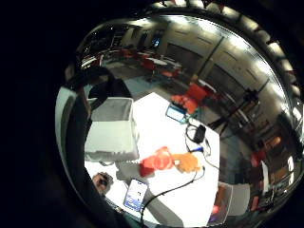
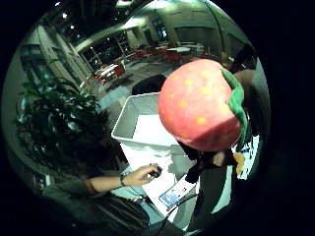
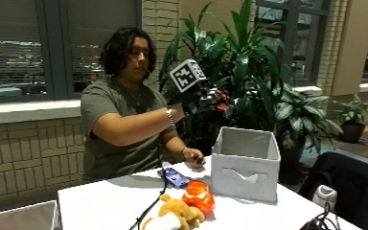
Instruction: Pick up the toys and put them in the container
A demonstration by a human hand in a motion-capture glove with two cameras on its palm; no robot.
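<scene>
- Your gloved right hand (image 3: 200, 100) grips the strawberry toy (image 2: 199, 105), held up in the air to one side of the grey box (image 3: 246, 163).
- Carry it over the box's open top before letting go.
- The orange toys (image 3: 193, 199) wait on the table just beside the box.

container (image 3: 246, 164) on table (image 3: 101, 201), toys (image 3: 187, 203) before it, phone (image 3: 174, 177) beside

top: you wear a short-sleeved olive-green T-shirt (image 3: 117, 139)
right hand (image 3: 200, 100): black glove w/ straps
right wrist: silver metal bracelet (image 3: 170, 116)
left wrist: thin dark band (image 3: 183, 150)
hair: dark, wavy, approx shoulder-length
</scene>
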